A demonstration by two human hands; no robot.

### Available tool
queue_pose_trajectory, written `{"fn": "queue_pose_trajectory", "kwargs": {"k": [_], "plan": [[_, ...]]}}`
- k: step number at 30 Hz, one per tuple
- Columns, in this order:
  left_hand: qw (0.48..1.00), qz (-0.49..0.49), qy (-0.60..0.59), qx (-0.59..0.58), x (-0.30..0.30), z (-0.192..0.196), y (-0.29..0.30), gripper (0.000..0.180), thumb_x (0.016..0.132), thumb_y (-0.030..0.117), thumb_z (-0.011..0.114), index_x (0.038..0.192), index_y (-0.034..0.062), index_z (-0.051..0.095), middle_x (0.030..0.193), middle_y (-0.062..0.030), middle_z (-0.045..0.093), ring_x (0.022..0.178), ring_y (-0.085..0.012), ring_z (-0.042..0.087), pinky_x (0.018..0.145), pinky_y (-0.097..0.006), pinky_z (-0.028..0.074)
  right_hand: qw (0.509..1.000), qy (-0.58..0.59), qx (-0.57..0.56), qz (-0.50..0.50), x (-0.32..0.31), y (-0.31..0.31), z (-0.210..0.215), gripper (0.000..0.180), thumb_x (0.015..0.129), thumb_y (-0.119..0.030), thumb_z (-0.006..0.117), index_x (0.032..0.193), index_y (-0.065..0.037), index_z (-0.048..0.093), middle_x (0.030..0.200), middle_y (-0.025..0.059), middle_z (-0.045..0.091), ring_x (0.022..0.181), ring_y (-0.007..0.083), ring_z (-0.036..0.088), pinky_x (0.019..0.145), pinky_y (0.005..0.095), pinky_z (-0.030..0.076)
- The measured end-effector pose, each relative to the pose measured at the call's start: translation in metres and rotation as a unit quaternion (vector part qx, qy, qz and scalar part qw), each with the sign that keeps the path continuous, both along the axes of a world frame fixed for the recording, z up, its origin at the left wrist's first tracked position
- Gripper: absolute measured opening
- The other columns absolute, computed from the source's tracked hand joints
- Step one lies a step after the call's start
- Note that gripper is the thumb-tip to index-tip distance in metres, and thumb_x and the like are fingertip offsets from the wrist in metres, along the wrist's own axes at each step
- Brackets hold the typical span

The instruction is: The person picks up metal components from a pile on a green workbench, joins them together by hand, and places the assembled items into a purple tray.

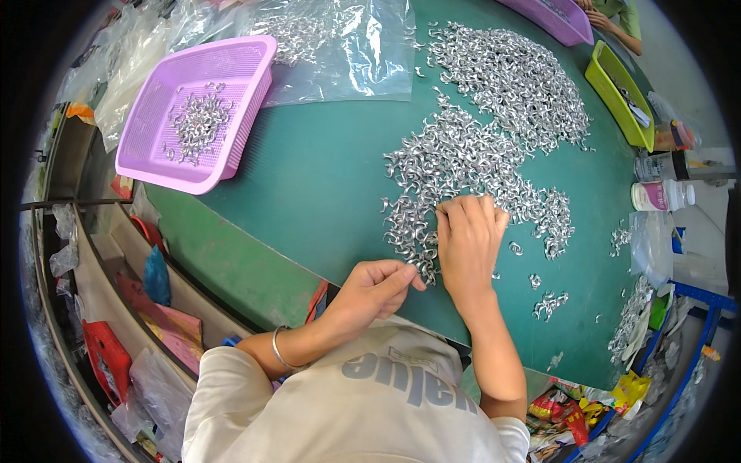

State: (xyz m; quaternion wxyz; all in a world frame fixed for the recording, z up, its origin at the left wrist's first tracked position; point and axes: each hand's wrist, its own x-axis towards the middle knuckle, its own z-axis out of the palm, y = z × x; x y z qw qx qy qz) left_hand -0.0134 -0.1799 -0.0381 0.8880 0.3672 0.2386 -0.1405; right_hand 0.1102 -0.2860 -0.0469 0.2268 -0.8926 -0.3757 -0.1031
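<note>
A large pile of small, curved silvery metal pieces (463, 154) spreads over the green table (309, 154). My right hand (468, 239) reaches into the near part of this pile, its fingers bent down and drawn together; the fingertips are hidden, so what they grip cannot be made out. At the pile's near tip is my left hand (376, 292), with a bracelet on the wrist. Its fingers are curled and the thumb presses against the index finger. Anything in that pinch is too small to name.
A purple plastic basket (251, 116) with some metal pieces stands at the far left, beside a clear plastic bag (355, 77). A lime-green basket (610, 96) and a white bottle (660, 196) are on the right. Another person's hand (598, 17) shows at the far right.
</note>
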Motion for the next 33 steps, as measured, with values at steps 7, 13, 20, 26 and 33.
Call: {"fn": "queue_pose_trajectory", "kwargs": {"k": [7,13,20,26,33], "plan": [[1.000,-0.003,-0.008,0.004,-0.003,0.002,0.009,0.032,0.093,0.026,0.045,0.074,0.0016,0.054,0.052,0.0061,0.031,0.045,-0.0031,0.022,0.040,-0.021,0.016,0.989,0.112,0.088,0.042,-0.005,-0.002,0.015,0.024,0.071,-0.008,0.065,0.094,-0.005,0.058,0.093,0.0084,0.054,0.087,0.0246,0.048,0.077,0.0355,0.034],[0.996,-0.059,-0.040,0.060,-0.009,0.002,0.013,0.033,0.093,0.024,0.045,0.073,0.0001,0.056,0.051,0.0049,0.034,0.044,-0.0036,0.025,0.040,-0.022,0.019,0.993,0.070,-0.034,0.090,-0.013,0.003,0.013,0.026,0.069,-0.009,0.065,0.095,-0.012,0.060,0.100,0.0045,0.052,0.095,0.0242,0.046,0.083,0.0414,0.030],[0.889,-0.112,-0.156,0.416,-0.018,-0.005,0.011,0.012,0.082,0.009,0.058,0.086,-0.0003,0.063,0.063,-0.0065,0.060,0.046,-0.0137,0.047,0.045,-0.025,0.038,0.999,0.037,0.028,-0.026,-0.013,-0.033,0.014,0.020,0.069,-0.001,0.064,0.087,-0.008,0.060,0.093,0.0035,0.054,0.090,0.0224,0.049,0.081,0.0350,0.032],[0.827,-0.108,-0.195,0.516,-0.021,-0.010,0.011,0.010,0.077,0.006,0.061,0.085,0.0004,0.064,0.066,-0.0132,0.060,0.048,-0.0217,0.054,0.047,-0.029,0.042,0.992,0.121,0.023,-0.001,-0.043,-0.026,0.020,0.019,0.068,-0.004,0.066,0.087,-0.007,0.062,0.090,0.0034,0.054,0.086,0.0219,0.048,0.077,0.0340,0.032],[0.830,-0.084,-0.176,0.523,-0.025,-0.005,0.014,0.010,0.077,0.005,0.061,0.085,0.0001,0.064,0.066,-0.0130,0.061,0.048,-0.0210,0.054,0.047,-0.029,0.042,0.994,0.106,0.005,0.008,-0.040,-0.009,0.006,0.015,0.070,-0.005,0.065,0.084,-0.005,0.060,0.091,0.0043,0.055,0.087,0.0220,0.048,0.076,0.0331,0.030]]}}
